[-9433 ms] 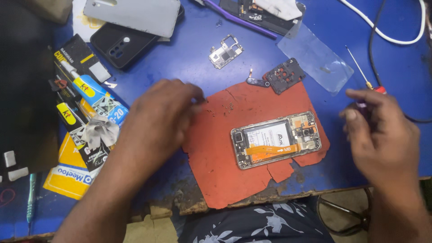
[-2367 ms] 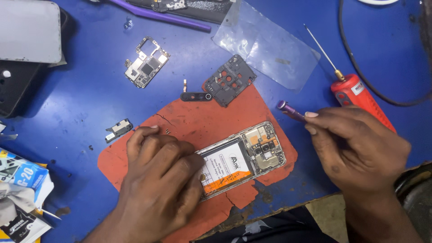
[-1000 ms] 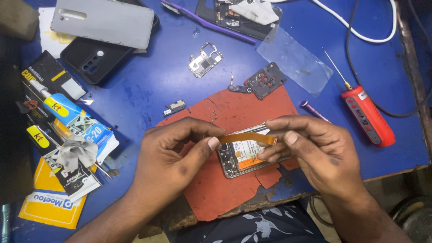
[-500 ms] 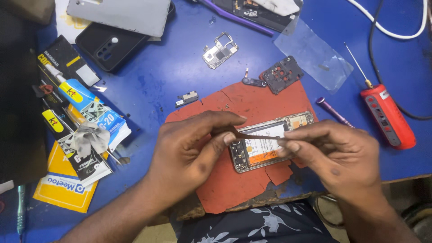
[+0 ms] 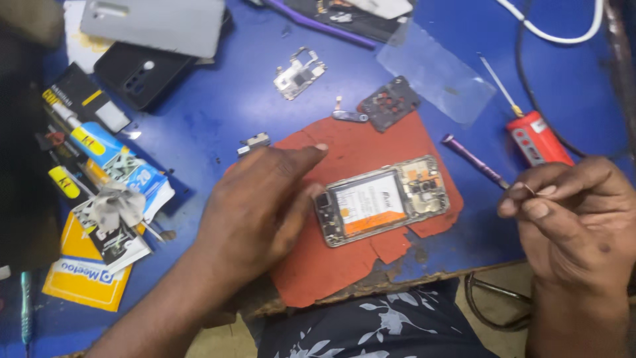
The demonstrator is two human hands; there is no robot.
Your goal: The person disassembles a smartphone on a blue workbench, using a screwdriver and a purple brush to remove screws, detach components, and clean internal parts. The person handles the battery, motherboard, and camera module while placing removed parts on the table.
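Resting flat and open-fingered on the red mat (image 5: 344, 265), the left hand (image 5: 258, 205) touches one opened phone (image 5: 383, 200) at frame centre on the blue surface (image 5: 218, 126), while the right hand (image 5: 573, 222) pinches one thin purple tool (image 5: 474, 162) at right, beside one red screwdriver (image 5: 533, 132).

A blue table (image 5: 218, 126) carries a red mat (image 5: 371, 142), red screwdriver (image 5: 533, 136) and clear plastic sheet (image 5: 437, 73).

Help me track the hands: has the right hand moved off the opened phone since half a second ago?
Yes. The right hand has moved rightward off the opened phone, past the red mat's edge, pinching something thin beside the purple tool.
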